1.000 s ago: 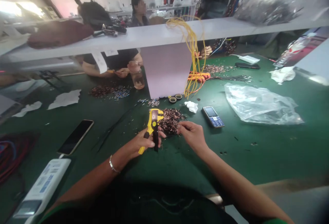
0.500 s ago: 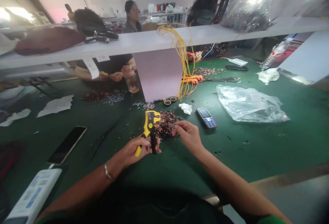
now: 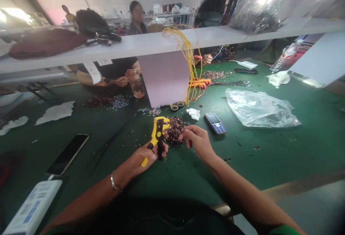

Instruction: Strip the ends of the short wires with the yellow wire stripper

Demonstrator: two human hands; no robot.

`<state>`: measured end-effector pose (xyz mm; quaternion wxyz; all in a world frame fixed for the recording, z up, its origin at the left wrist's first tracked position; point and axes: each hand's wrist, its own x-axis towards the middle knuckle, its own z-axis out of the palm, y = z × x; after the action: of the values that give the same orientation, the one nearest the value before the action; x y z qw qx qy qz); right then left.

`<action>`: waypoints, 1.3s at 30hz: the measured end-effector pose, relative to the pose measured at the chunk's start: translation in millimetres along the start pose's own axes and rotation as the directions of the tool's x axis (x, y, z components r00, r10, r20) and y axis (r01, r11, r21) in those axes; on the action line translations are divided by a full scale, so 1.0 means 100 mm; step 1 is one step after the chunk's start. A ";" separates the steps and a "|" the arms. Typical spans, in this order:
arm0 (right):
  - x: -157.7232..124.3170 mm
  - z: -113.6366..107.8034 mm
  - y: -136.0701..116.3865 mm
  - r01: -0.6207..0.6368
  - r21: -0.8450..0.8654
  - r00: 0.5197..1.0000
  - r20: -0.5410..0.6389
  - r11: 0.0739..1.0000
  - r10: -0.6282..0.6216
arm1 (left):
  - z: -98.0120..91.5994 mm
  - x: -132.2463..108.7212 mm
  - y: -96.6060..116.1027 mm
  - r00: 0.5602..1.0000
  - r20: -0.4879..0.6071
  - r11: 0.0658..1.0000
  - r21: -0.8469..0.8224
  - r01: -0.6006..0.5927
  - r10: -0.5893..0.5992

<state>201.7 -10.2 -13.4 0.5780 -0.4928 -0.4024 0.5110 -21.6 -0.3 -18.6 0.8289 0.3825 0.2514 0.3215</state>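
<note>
Over the green worktop point(image 3: 272, 163), a yellow-and-black hand tool point(image 3: 159, 133) is clasped by the left hand point(image 3: 147, 155) beside heaped coppery pieces point(image 3: 175, 130); whether anything is pinched by the curled right hand point(image 3: 198, 138) cannot be told. Fine handling seems in hand, with a precise pinch probably called for.

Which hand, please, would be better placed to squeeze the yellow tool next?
Likely the left hand: it grips the yellow tool by its handles, while the right hand is at the coppery pile.

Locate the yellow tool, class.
In the head view, the yellow tool is just left of centre, held in the left hand by the left side of the brown pile.
</note>
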 end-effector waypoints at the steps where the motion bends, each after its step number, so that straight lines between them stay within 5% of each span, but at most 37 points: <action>1: 0.00 -0.01 -0.02 -0.001 0.029 1.000 -0.011 1.000 0.001 | -0.02 0.00 -0.01 1.000 -0.001 1.000 0.016 -0.002 0.002; 8: -0.09 -0.30 -0.26 0.090 0.136 0.974 -0.221 0.987 -0.058 | -0.18 0.01 -0.08 1.000 -0.004 0.999 0.041 -0.012 0.012; 11: -0.17 -0.68 -0.33 0.190 0.136 0.891 -0.440 0.972 -0.112 | -0.18 0.00 -0.07 1.000 -0.017 0.999 0.044 -0.008 0.009; 15: -0.23 -1.30 -0.36 0.314 0.091 0.711 -0.682 0.945 -0.170 | -0.10 -0.03 -0.05 1.000 0.007 1.000 0.011 0.020 -0.020; 18: -0.25 -1.53 -0.35 0.279 0.120 0.699 -0.705 0.953 -0.116 | -0.05 -0.04 -0.06 0.998 0.037 0.998 -0.015 0.056 -0.056; 23: -0.29 -1.16 -0.31 0.235 0.070 0.799 -0.582 0.969 -0.152 | -0.08 -0.03 -0.06 0.995 0.098 0.999 -0.024 0.027 -0.024; 30: -0.19 -0.22 -0.27 0.144 0.056 0.982 -0.129 0.988 -0.135 | -0.12 -0.03 0.01 0.996 0.083 1.000 -0.019 -0.011 0.013; 35: -0.17 0.11 -0.10 0.012 0.082 0.997 0.075 0.997 -0.018 | -0.13 -0.03 0.04 0.997 0.082 1.000 0.009 -0.016 0.015; 39: -0.23 0.02 -0.05 -0.004 0.037 1.000 0.025 0.999 0.003 | -0.11 -0.04 0.06 0.996 0.087 1.000 0.019 -0.017 0.015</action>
<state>196.7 -32.5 -7.5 0.5811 -0.4761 -0.3993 0.5256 -33.3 5.4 -19.2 0.8325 0.4063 0.2154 0.3089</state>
